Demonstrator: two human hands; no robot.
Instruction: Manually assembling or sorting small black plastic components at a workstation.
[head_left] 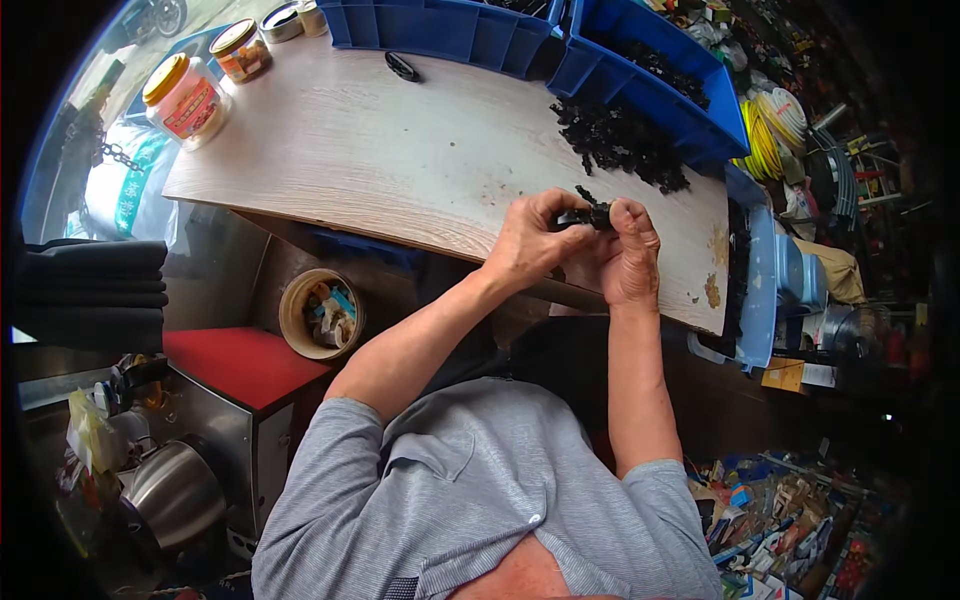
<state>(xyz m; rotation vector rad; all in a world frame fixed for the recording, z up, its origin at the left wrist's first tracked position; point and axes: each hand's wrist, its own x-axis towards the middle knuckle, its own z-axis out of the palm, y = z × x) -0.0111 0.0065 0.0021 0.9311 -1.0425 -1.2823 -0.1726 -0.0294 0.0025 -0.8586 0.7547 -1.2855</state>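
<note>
"Hands first: what do they have?"

"A small black part [600, 216], just right of the frame's centre. The left hand [538, 238] pinches it, thumb against fingers, and the right hand [630, 255] closes on its other end, so the grip is firm on both sides as far as I can tell. Fingers hide most of its shape."

"What could go wrong?"

"A slip, I'd say. They hold it by the front edge of the worktop [350, 150], so a part twisted out of the fingertips could drop into the dark gap below. Pressing hard on something so small could also pinch skin."

"And the loose pile [625, 150] at upper right?"

"It spreads in front of the blue crate [716, 142], close to the fingers. A careless knuckle could scatter pieces, or a dropped part could get lost among lookalikes."

"Any labels or writing?"

"At upper left, the yellow-lidded jar [188, 108] wears a red label with pale print, and the jar behind it [242, 55] has a reddish one. The white sack [130, 190] carries lettering on a teal band. I see none on the held part."
</note>
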